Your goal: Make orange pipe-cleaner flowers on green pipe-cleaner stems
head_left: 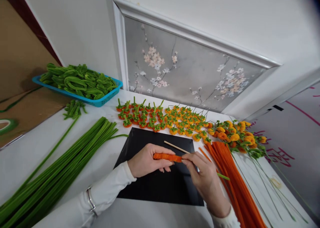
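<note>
Above a black mat [160, 184], both hands hold a tightly coiled orange chenille stem [163, 156], roughly level. My left hand [147, 159] is closed around its left part, thumb below and fingers above. At the coil's right end, my right hand [202, 171] pinches it between thumb and fingertips. A thin wooden stick [175, 146] runs behind the right fingers; whether that hand grips it or it lies on the mat I cannot tell. A bright green tip [223, 176] pokes out to the right of the right hand, its other end hidden.
Long orange chenille stems [230, 174] lie at right, green ones [65, 168] at left. Behind the mat stand rows of small red-orange pieces [142, 116] and yellow-orange pieces [186, 119] with green tops. A blue basket [100, 102] holds green pieces. Finished-looking orange flowers [233, 137] lie far right.
</note>
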